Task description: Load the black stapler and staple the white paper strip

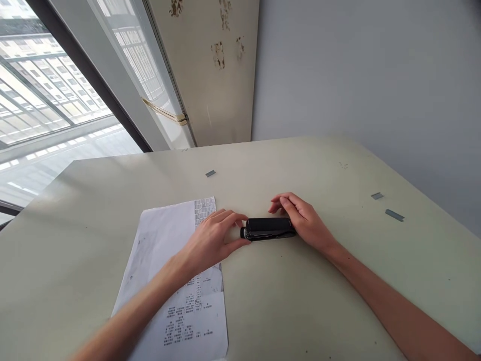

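Note:
A black stapler (270, 228) lies lengthwise across my view on the pale table, a small silver part showing at its left end. My left hand (216, 233) has its thumb and fingers closed around that left end, with the forearm crossing a printed sheet of paper (165, 225). At the other end, my right hand (300, 218) rests with the base of its palm against the stapler. The right fingers curl loosely behind it, the thumb lying over them, and nothing shows between them.
Grey tape pieces stick to the table (300, 301): one strip (211, 173) toward the back and two on the right, including a longer strip (394, 215). Behind stand a stained cream panel (214, 95), a grey-blue wall (356, 75) and a window (45, 75) on the left.

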`<state>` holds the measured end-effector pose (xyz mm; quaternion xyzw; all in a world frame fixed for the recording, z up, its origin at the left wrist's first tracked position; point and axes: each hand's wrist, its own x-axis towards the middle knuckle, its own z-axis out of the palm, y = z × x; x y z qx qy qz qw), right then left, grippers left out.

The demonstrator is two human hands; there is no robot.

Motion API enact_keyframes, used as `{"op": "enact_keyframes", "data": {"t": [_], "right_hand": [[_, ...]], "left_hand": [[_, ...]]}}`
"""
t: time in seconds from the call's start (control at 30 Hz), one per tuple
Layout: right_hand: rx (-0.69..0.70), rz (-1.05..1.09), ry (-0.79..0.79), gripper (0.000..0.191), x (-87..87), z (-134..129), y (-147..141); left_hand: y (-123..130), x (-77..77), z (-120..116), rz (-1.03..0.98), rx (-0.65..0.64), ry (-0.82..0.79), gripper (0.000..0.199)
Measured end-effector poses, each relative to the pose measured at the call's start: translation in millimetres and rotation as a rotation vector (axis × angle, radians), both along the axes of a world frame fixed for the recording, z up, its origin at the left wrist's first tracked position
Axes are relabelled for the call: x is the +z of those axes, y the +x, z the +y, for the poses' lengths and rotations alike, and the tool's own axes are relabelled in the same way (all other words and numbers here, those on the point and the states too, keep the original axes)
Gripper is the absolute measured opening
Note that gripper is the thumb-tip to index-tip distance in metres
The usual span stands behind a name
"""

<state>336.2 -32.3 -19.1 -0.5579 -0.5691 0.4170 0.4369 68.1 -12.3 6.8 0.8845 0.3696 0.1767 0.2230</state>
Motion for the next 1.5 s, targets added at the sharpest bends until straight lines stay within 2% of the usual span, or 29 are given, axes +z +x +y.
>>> {"op": "enact_keyframes", "data": {"t": [0.23,0.3,0.43,0.5,0.6,0.8,0.87,0.93,0.97,1.13,1.27,1.37,1.5], "right_hand": [[-0.024,0.009,-0.027,0.047,0.1,-2.1,-3.7],[0.039,-0.042,0.007,0.048,1.5,-3.7,-3.1],[0.282,-0.248,0.173,0.038,1.7,-6.7,0.1],[0.332,-0.296,0.244,0.035,0.3,-7.0,2.4],[0.304,-0.299,0.251,0.032,-0.9,-5.6,6.5],[0.236,-0.305,0.227,0.037,1.5,-2.1,12.2],[0.236,-0.3,0.227,0.037,1.1,-1.7,12.7],[0.241,-0.295,0.228,0.036,-0.6,-1.4,13.0],[0.244,-0.291,0.227,0.035,-1.7,-1.3,13.1],[0.25,-0.267,0.218,0.033,-4.5,-1.5,12.7],[0.249,-0.272,0.221,0.032,-2.2,-2.1,11.2],[0.248,-0.278,0.22,0.032,-0.4,-2.1,10.6],[0.261,-0.278,0.23,0.03,-0.5,-1.6,10.9]], "left_hand": [[3.1,-4.6,-1.6,0.01,0.045,0.067,0.023],[3.7,-6.3,-2.6,0.002,0.041,0.096,0.023],[3.4,-6.5,-3.5,-0.01,0.032,0.117,0.022],[0.8,-5.1,-2.6,-0.01,0.018,0.126,0.02],[-7.5,-1.2,0.3,0.009,0.007,0.135,0.021],[-30.4,11.3,9.9,0.081,-0.017,0.097,0.032],[-37.5,13.7,19.0,0.092,-0.055,0.087,0.035],[-43.3,13.6,35.2,0.086,-0.029,0.085,0.042],[-45.4,12.3,46.3,0.077,0.023,0.092,0.046],[-44.3,-2.5,115.6,0.061,0.444,0.218,0.042],[-35.5,-14.0,153.7,0.093,0.551,0.17,0.039],[-33.1,-16.6,161.1,0.091,0.56,0.147,0.029],[-36.8,-11.5,146.0,0.072,0.49,0.137,0.029]]}}
